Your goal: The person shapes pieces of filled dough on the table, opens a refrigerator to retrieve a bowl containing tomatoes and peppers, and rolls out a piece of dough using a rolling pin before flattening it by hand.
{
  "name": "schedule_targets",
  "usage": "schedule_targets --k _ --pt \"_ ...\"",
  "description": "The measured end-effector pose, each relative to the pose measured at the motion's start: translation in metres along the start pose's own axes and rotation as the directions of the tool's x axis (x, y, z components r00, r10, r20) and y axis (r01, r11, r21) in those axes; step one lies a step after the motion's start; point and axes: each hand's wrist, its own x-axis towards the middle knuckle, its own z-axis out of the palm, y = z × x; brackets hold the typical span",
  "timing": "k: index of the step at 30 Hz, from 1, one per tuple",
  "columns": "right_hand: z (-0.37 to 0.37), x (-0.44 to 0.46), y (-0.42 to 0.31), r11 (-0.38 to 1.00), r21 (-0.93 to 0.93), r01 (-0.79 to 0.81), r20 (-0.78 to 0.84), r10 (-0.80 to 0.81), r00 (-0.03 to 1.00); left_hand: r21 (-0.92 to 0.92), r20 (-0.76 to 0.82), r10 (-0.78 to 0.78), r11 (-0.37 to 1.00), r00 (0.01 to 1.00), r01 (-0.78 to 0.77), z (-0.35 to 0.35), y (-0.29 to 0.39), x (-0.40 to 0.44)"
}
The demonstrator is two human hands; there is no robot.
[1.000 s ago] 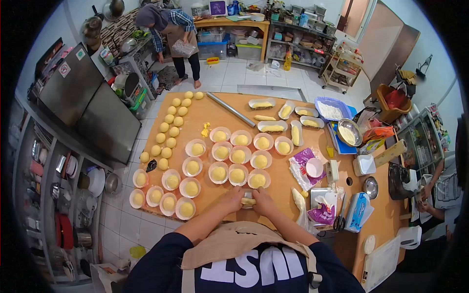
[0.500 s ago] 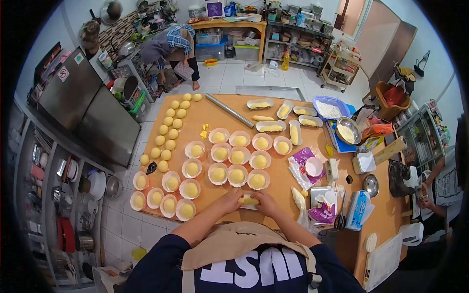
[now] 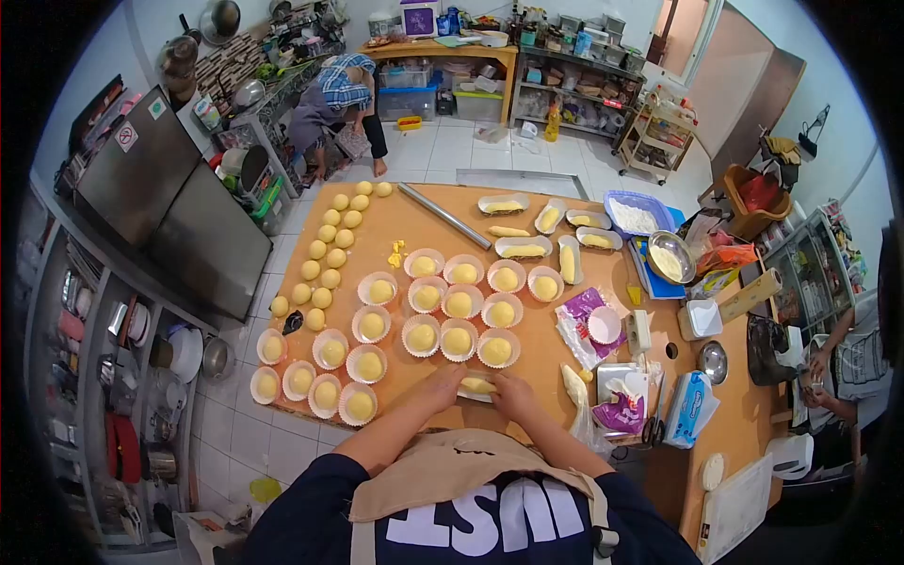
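Observation:
At the near edge of the wooden table (image 3: 428, 386), a long piece of dough (image 3: 477, 385) lies in a pale oval paper case. My left hand (image 3: 443, 384) holds its left end and my right hand (image 3: 509, 392) its right end, both with fingers closed. Just beyond them are dough balls in round paper cups (image 3: 457, 340). Bare dough balls (image 3: 327, 233) run in rows along the left side. More long dough pieces in oval cases (image 3: 524, 247) lie at the back right, beside a bare long piece (image 3: 508, 232).
A metal rod (image 3: 443, 215) lies at the back. On the right are a blue basket of flour (image 3: 637, 214), a metal bowl (image 3: 670, 257), a scale (image 3: 623, 384), scissors (image 3: 654, 419) and a piping bag (image 3: 575, 395). One person (image 3: 344, 104) bends beyond the table; another (image 3: 852, 367) is at right.
The long dough and its oval case now lie flatter and show more between my hands, which have moved slightly apart. The person at the back has bent down low.

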Motion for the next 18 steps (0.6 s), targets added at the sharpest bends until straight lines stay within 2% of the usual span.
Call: schedule_targets --k 2,5,8,11,13,15,18 --pt "0.004 -0.002 0.003 1.0 0.021 0.009 -0.037 -0.008 0.999 0.002 -0.101 0.072 0.997 0.992 -0.073 0.005 -0.001 -0.005" --pt "-0.013 -0.01 -0.017 0.993 0.083 0.082 -0.122 -0.071 0.99 -0.031 -0.088 0.031 0.999 0.996 -0.034 0.0 0.017 -0.011" --pt "-0.013 -0.008 -0.022 0.989 0.06 0.133 -0.118 -0.125 0.985 0.077 -0.137 0.235 0.971 0.962 -0.226 0.008 0.015 -0.002" --pt "0.003 0.0 -0.007 0.992 -0.029 0.125 -0.065 -0.127 0.99 0.087 0.031 0.098 0.991 0.995 -0.1 0.013 0.007 0.006" --pt "0.007 0.001 0.0 0.993 -0.069 0.1 -0.025 -0.102 0.995 0.082 0.025 0.106 0.991 0.994 -0.108 0.014 -0.004 0.008" --pt "0.009 -0.001 0.003 0.995 -0.025 0.097 -0.055 -0.098 0.994 0.081 -0.001 0.145 0.986 0.989 -0.144 0.011 -0.008 0.007" --pt "0.002 -0.007 -0.004 0.988 0.06 0.14 -0.175 -0.127 0.976 0.051 -0.09 0.212 0.977 0.973 -0.208 0.004 -0.005 0.002"
